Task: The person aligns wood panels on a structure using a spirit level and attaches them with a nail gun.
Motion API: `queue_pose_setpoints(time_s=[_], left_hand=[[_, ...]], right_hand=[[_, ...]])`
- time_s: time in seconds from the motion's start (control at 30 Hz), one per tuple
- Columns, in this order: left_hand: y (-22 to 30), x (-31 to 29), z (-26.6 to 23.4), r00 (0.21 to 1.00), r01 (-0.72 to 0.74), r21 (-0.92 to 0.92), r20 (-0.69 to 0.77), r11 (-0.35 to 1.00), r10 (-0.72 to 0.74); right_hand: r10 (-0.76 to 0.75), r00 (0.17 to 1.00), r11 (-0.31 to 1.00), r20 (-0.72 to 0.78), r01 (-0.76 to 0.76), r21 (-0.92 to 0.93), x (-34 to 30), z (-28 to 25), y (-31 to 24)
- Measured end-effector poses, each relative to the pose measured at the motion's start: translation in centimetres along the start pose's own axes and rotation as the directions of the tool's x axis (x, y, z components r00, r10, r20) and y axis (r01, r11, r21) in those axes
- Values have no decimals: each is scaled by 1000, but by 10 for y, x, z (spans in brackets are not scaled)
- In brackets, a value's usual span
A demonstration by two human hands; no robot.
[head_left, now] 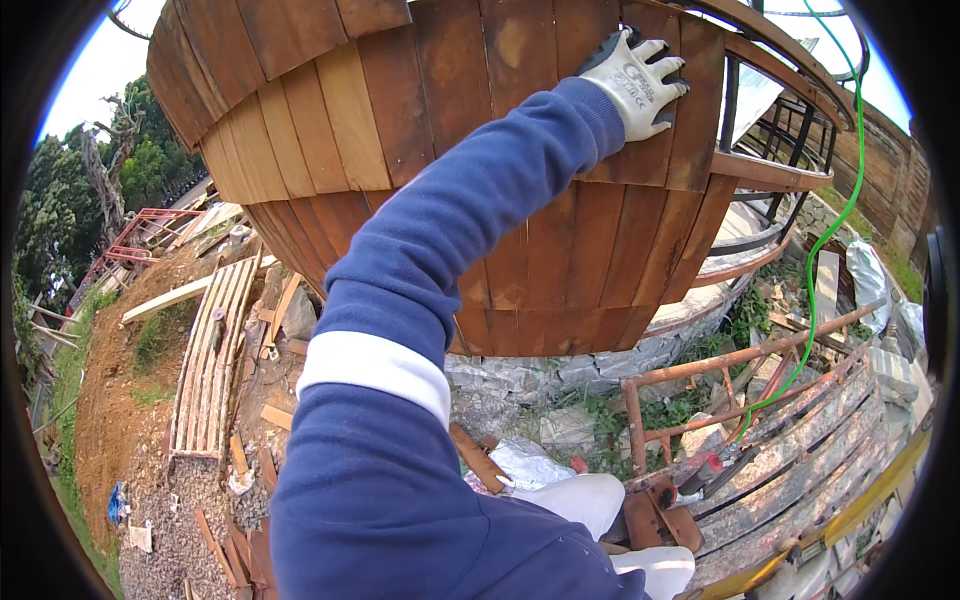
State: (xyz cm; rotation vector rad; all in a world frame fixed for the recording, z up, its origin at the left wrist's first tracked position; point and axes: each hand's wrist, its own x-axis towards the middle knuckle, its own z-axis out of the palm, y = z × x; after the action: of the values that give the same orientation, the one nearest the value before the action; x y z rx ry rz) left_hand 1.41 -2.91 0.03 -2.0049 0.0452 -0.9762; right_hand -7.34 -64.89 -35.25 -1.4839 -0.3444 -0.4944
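Observation:
My left hand (632,85), in a white and dark work glove, lies with its fingers spread on a curved wall clad in brown wooden shingles (540,60). It rests near the right end of an upper row, and nothing shows in its grip. The blue sleeve (390,270) with a white band crosses the middle of the view and hides part of the cladding. Paler shingles (300,130) show in the row to the left. My right hand is out of sight.
A green hose (815,270) hangs down the right side to a slatted plank platform (790,480) with a rusty metal rail (740,365). Loose shingles (660,515) lie there beside a red and dark object (705,470). Below left, a slatted wooden panel (212,350) lies among scrap boards and gravel.

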Motion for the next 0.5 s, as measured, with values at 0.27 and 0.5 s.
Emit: queue_pose_setpoints(time_s=[0.27,0.5], left_hand=[[-9,39,7,958,-24,50,-286,998,37],[-3,45,18,956,-53,39,-286,998,62]], right_hand=[[-156,922,930,355,16,367,60,220,-24],[-233,885,702,403,-134,700,156,376,1]])
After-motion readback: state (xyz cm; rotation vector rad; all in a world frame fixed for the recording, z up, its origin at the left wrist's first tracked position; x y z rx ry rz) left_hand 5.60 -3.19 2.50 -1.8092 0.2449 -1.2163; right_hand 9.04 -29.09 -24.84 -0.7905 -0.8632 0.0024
